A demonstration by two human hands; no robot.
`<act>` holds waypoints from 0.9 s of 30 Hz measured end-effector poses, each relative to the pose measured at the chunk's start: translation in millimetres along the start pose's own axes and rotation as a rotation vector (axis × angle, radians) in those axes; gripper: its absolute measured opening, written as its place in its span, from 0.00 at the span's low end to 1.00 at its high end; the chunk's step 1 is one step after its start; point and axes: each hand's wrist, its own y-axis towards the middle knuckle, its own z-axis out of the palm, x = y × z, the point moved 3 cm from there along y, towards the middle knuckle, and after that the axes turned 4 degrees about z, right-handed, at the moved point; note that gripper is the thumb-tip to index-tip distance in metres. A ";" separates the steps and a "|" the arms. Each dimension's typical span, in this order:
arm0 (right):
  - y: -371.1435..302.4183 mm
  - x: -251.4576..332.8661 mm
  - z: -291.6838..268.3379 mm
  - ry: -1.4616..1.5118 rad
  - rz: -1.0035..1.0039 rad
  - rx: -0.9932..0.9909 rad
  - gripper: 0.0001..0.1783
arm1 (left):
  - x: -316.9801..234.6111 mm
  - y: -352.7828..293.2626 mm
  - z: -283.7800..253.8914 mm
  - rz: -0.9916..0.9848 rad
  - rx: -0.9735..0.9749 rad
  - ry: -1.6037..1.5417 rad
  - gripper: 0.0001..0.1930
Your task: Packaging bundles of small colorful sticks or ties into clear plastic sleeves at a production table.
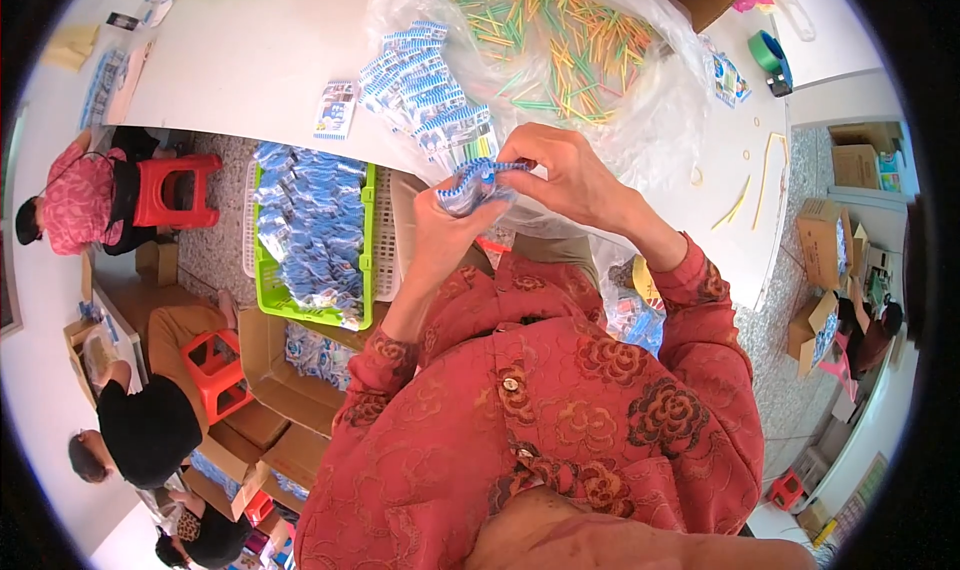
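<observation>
At the table's near edge, my left hand (440,242) is closed around a small bundle of blue-and-white plastic packets (464,192). My right hand (578,178) pinches at the bundle's right side with thumb and forefinger; whether it grips a packet edge or something smaller is hidden. Just beyond my hands a fanned row of similar flat packets (410,80) lies on the table, and a single packet (335,109) rests to its left. A clear plastic bag (655,135) spreads open at the back, with many thin yellow, orange and green sticks (520,15) on it.
A green crate (368,240) full of packets stands left of me below the table. Cardboard boxes (262,355) and red stools (178,185) sit farther left, near seated people. Rubber bands (697,176), loose yellow sticks (735,202) and a green tape roll (764,52) are at the table's right.
</observation>
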 end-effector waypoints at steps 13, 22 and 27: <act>-11.9 24.2 -8.4 -0.107 -0.249 -0.219 0.16 | 3.4 0.6 -0.5 0.054 -0.111 -0.025 0.11; -4.3 25.2 -7.6 0.110 -0.059 0.047 0.06 | 5.7 2.9 2.7 0.015 -0.033 -0.102 0.11; 29.4 -20.3 -24.2 0.309 0.114 -0.152 0.03 | -0.8 5.9 -2.0 -0.034 -0.101 -0.108 0.13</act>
